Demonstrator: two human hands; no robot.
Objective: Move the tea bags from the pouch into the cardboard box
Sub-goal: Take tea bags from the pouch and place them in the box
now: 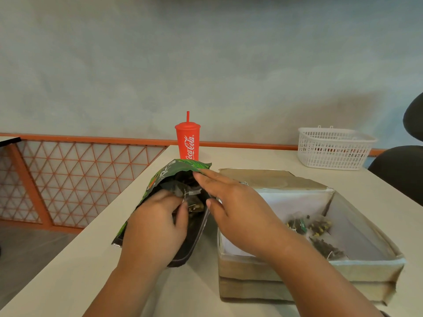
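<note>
pouch: 1, dark green foil pouch (pixel 160 179) lying on the table (pixel 68 266) just left of the box, mouth open toward the camera; white lettering on the top flap is folded over and can't be read
tea bags in pouch: several dark ones in the mouth (pixel 194 202), one white tag on a string showing; count unclear
tea bags in box: 3 (pixel 319 225), near the right wall, one with a small green tag; print too small to read
box: 1 cardboard box (pixel 249 266), white lining, back flap folded open
left hand: (pixel 155 227) over the pouch mouth, fingers curled in among the bags; can't tell if it grips one
right hand: (pixel 238 209) fingers straight, lying along the pouch's right lip, thumb on the rim
cup: 1 red lidded cup (pixel 188 143) with straw, "Coca-Cola" in white script, behind the pouch
basket: 1 white plastic basket (pixel 334 148), far right of the table
</note>
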